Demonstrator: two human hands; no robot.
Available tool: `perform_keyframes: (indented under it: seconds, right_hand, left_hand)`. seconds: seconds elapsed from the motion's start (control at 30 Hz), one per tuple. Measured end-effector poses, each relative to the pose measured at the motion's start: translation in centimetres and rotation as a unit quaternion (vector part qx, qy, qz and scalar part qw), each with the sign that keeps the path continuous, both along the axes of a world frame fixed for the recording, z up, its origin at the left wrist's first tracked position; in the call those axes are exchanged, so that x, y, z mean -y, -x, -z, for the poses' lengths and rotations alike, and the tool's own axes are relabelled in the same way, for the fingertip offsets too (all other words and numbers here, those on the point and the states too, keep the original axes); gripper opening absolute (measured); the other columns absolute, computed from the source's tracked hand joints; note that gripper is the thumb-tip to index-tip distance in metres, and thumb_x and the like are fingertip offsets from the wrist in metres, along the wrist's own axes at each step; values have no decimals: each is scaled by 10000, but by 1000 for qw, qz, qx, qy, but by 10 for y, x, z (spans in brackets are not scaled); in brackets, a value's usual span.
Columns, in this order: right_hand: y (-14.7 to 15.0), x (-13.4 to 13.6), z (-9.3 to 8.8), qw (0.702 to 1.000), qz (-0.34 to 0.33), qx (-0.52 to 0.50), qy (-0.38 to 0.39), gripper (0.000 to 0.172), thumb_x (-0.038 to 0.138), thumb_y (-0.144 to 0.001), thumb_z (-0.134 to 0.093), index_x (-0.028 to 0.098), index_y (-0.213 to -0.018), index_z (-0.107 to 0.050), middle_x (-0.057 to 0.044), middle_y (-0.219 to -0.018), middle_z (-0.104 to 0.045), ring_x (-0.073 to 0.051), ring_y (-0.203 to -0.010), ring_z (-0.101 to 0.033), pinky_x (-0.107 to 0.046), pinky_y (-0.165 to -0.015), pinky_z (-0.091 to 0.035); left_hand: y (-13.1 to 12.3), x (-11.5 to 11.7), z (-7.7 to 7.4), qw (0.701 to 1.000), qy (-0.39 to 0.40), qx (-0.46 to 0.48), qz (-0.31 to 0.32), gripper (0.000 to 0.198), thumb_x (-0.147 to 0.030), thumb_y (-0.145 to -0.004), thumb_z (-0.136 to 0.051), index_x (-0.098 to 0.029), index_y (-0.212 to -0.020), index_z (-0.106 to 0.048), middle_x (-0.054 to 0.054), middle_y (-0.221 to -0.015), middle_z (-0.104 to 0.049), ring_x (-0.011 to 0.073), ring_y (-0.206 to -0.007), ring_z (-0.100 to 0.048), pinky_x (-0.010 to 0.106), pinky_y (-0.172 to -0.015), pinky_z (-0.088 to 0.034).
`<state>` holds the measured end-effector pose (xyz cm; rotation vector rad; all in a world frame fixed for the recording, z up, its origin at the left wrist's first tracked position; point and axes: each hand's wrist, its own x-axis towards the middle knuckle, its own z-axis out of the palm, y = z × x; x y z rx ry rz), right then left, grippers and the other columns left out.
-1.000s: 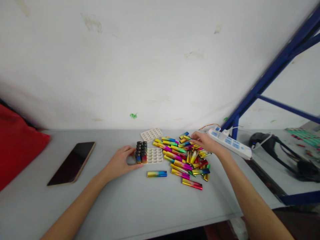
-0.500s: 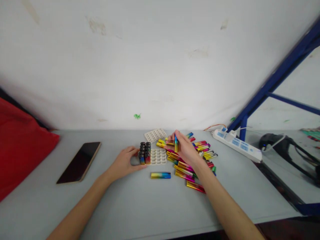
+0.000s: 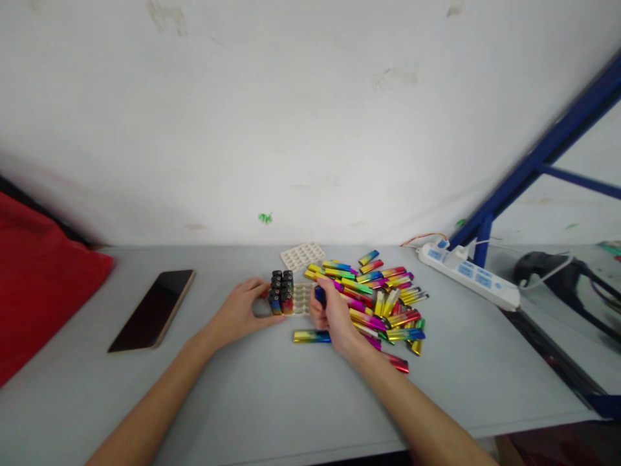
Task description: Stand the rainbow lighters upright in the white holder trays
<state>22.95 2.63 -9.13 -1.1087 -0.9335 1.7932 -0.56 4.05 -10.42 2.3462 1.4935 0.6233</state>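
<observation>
My left hand (image 3: 241, 310) rests on the grey table, fingers curled against the left side of a white slotted tray (image 3: 301, 298) where several rainbow-coloured lighters (image 3: 281, 294) stand upright in rows. My right hand (image 3: 332, 316) is closed round one lighter (image 3: 319, 295), its dark blue end showing above the fingers, right over the tray's near right corner. A heap of shiny multicoloured lighters (image 3: 378, 298) lies just right of my right hand. One lone lighter (image 3: 310, 336) lies flat in front of the tray.
A second white tray (image 3: 303, 255) lies behind the first, near the wall. A dark phone (image 3: 153, 309) lies at the left, beside a red cloth (image 3: 33, 285). A white power strip (image 3: 469, 282) and a blue metal frame (image 3: 533, 162) stand at the right.
My right hand picked a lighter from the far side of the heap and carried it left and nearer, down to the tray. My left hand stayed at the tray.
</observation>
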Motion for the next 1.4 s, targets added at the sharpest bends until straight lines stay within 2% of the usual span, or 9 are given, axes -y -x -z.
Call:
perform_keyframes:
  seconds: [0.13, 0.37, 0.6, 0.73, 0.8, 0.9, 1.13, 1.23, 1.4]
  right_hand:
    - [6, 3, 3, 999, 2, 47, -12, 582, 619, -1013, -368, 256, -558, -351, 73, -449, -240, -101, -416, -149, -236, -387, -111]
    - [0, -2, -4, 1000, 7, 13, 10, 582, 729, -955, -470, 229, -660, -511, 80, -507, -300, -95, -453, -179, -234, -436, -151]
    - [-7, -4, 3, 996, 28, 70, -47, 539, 582, -986, -395, 258, -555, -380, 51, -466, -295, -114, -440, -179, -263, -420, -140]
    - [-13, -9, 4, 998, 21, 26, -44, 550, 666, -963, -454, 248, -606, -423, 74, -513, -268, -105, -460, -166, -252, -446, -156]
    - [-15, -13, 2, 998, 14, -3, -69, 579, 761, -916, -525, 238, -668, -499, 74, -555, -308, -108, -479, -228, -252, -467, -212]
    - [-19, -17, 1, 989, 32, 3, -145, 597, 824, -853, -620, 227, -827, -622, 41, -659, -471, -130, -557, -404, -266, -536, -356]
    - [-26, -23, 4, 968, 18, 74, -237, 368, 606, -954, -671, 240, -956, -635, -21, -890, -711, -200, -817, -670, -326, -780, -556]
    - [-25, -29, 4, 939, 27, 138, -315, 288, 528, -1004, -624, 250, -1079, -617, -44, -966, -777, -239, -915, -740, -377, -889, -579]
    - [-18, -35, 11, 837, 5, 327, -438, 190, 344, -1054, -536, 234, -1206, -569, -60, -957, -786, -266, -881, -751, -391, -857, -557]
  left_hand:
    - [0, 0, 0, 1000, 0, -5, 4, 524, -676, -792, -789, -205, -1012, -723, 85, -997, -695, 307, -958, -659, 436, -876, -538]
    - [3, -1, 4, 1000, -9, 1, 9, 574, -698, -783, -796, -189, -1045, -748, 92, -996, -701, 310, -953, -669, 429, -863, -543]
    - [4, -2, 2, 1000, -5, -5, 22, 544, -697, -789, -791, -196, -996, -746, 68, -962, -687, 277, -910, -652, 392, -834, -531]
    - [5, -2, 0, 1000, 11, -1, 28, 511, -631, -752, -841, -185, -987, -756, 89, -1001, -692, 286, -936, -657, 401, -858, -529]
    - [5, -2, -1, 999, 11, 2, 30, 522, -635, -745, -842, -183, -993, -758, 95, -1006, -693, 292, -940, -661, 408, -862, -530]
    - [4, -1, -1, 999, 9, -2, 35, 503, -627, -764, -829, -187, -997, -760, 95, -1002, -692, 294, -942, -662, 409, -856, -527]
    - [5, -1, 1, 999, -4, 0, 34, 522, -638, -757, -835, -188, -1013, -763, 71, -985, -686, 278, -931, -648, 387, -856, -522]
    - [5, -1, 2, 1000, -2, 9, 27, 531, -634, -739, -847, -196, -1029, -765, 67, -1000, -692, 279, -944, -650, 384, -869, -522]
    - [5, -1, 4, 1000, 3, 9, 23, 500, -641, -746, -839, -204, -971, -749, 68, -987, -692, 283, -940, -652, 382, -863, -527]
